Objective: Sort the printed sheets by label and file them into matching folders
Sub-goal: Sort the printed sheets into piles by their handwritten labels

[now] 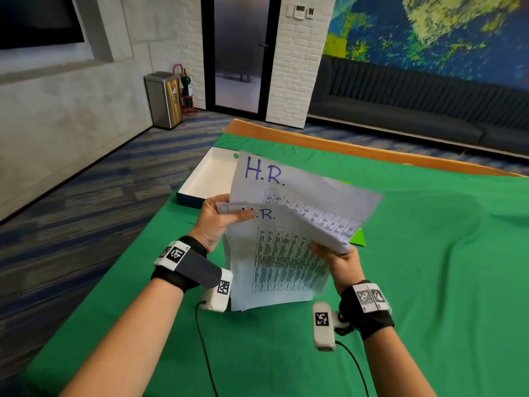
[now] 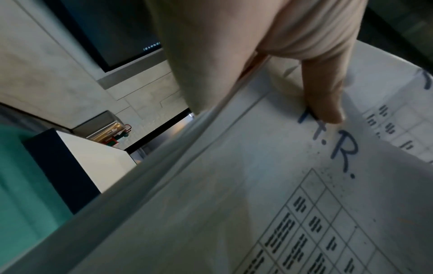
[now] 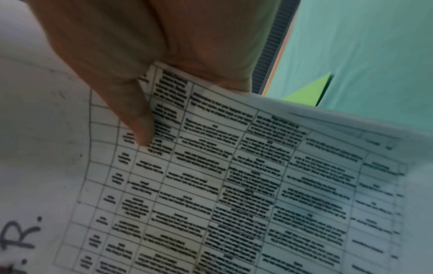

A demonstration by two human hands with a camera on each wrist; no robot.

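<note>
The stack of sheets is held above the bench's left side, long axis running away from the person, "H.R." labels at the far end. The left hand pinches its top-left corner; the right hand lifts the top sheet by its right edge. A white box sits at the left edge, and a green folder lies beneath the sheets.

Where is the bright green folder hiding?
In the head view, the green folder lies on the green tablecloth, mostly hidden behind the H.R. sheets, its corner peeking out just beyond the right hand.
</note>
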